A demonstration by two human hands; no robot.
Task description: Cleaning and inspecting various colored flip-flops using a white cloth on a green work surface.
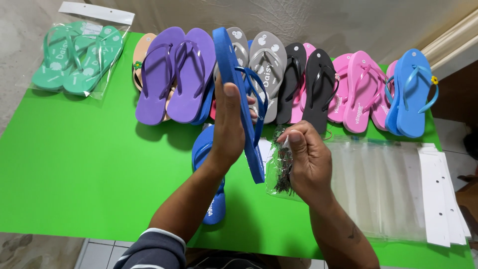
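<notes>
Fingers of the left hand (226, 132) are closed around a dark blue flip-flop (239, 94), held up on its edge with the strap facing the right hand (304, 158). That hand pinches something small and dark at the mouth of a little clear bag of dark fasteners (280, 167); exactly what it grips I cannot tell. The matching blue sandal (209, 199) lies flat under the left wrist. This looks like the tagging or pairing step; next calls for bringing the pinched piece precisely to the strap.
</notes>
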